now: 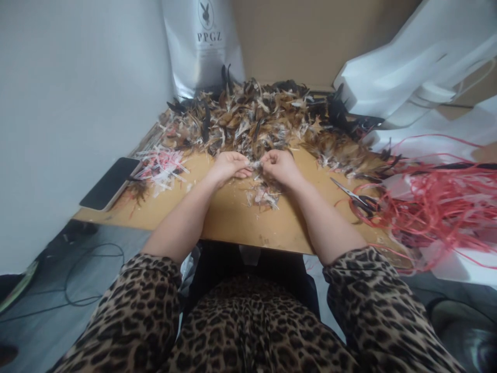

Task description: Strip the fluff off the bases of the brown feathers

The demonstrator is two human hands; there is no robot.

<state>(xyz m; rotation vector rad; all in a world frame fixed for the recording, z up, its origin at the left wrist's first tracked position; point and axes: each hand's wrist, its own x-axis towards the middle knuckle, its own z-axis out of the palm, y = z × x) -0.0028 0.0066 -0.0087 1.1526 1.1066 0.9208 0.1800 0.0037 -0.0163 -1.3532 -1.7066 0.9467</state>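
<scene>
My left hand (232, 168) and my right hand (280, 165) meet over the middle of the wooden table (233, 223), fingertips pinched close together. Between them is a small whitish tuft (255, 165), probably the base of a feather; its exact shape is blurred. Right behind my hands spreads a big heap of brown and black feathers (248, 116). Below the fingers lies a small pile of white and reddish scraps (262, 197). Both pinches are closed on the tuft from opposite sides.
On the left are a phone (111, 184) and a pile of pink and white strips (161, 166). To the right lie scissors (359, 197) beside a tangle of red string (438, 207). A silver-white bag (205, 52) stands at the back; white plastic bags (404, 67) hang at right.
</scene>
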